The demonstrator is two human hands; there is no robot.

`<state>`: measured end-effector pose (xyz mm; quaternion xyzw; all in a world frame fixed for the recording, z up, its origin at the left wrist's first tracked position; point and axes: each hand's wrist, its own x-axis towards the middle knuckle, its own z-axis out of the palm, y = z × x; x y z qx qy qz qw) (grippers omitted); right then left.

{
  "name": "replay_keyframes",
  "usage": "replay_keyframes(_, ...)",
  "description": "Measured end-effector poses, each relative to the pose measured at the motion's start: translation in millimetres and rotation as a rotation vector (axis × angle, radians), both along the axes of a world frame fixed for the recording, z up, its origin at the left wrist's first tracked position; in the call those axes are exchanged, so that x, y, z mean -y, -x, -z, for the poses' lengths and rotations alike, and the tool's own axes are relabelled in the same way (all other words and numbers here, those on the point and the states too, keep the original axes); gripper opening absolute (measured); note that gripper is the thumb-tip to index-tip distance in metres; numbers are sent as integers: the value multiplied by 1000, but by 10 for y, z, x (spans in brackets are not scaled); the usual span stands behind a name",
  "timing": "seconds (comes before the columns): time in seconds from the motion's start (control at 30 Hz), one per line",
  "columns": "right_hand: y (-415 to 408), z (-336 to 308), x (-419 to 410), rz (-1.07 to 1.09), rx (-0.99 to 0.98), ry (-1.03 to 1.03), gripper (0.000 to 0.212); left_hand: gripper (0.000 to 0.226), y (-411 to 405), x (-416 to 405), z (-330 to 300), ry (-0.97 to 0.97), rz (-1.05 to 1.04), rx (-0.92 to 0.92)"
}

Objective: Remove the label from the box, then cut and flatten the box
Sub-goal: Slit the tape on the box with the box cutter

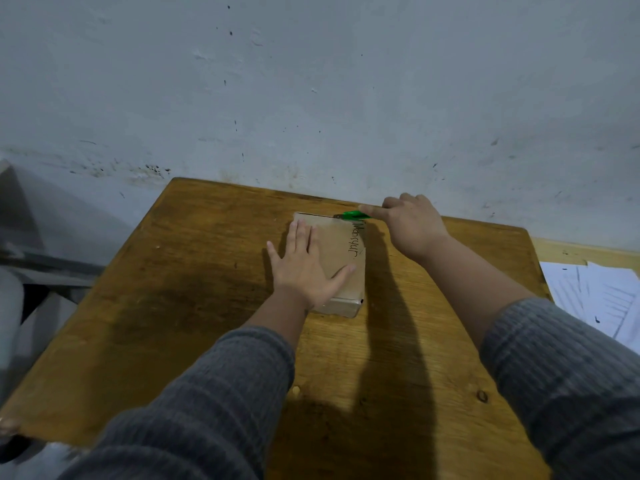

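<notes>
I judged the cutting step was in hand: no label showed on the cardboard box (341,258) (only handwriting along its right side), which lay near the table's (194,306) far edge, by the wall. My left hand (306,268) lay spread flat on the lid, pinning it. My right hand (410,223) was curled around a green utility knife (353,215), forefinger along it, its tip at the box's far right corner. Next I reckoned on a steady draw along that far seam.
</notes>
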<state>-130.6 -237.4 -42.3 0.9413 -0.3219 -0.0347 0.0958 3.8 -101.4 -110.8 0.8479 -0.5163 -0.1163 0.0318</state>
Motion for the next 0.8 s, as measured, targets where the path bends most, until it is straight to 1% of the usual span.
replay_keyframes(0.27,209,47,66,71,32,30,61,106,9,-5,20,17,-17,8)
replay_keyframes(0.37,379,51,112,98,14,48,60,106,16,-5,22,15,-11,6)
replay_keyframes(0.5,462,20,93,128,153,24,57,106,13,2,21,28,-11,14)
replay_keyframes(0.57,387,-5,42,180,203,-34,53,106,14,-2,28,27,-8,10)
replay_keyframes(0.67,315,0,-63,309,284,-215,41,107,-15,8,27,32,4,-44)
replay_keyframes(0.73,315,35,-140,392,374,-323,36,106,-71,-17,-33,56,30,-154)
replay_keyframes(0.8,331,66,-244,442,435,-364,33,103,-181,-110,-111,80,97,-252)
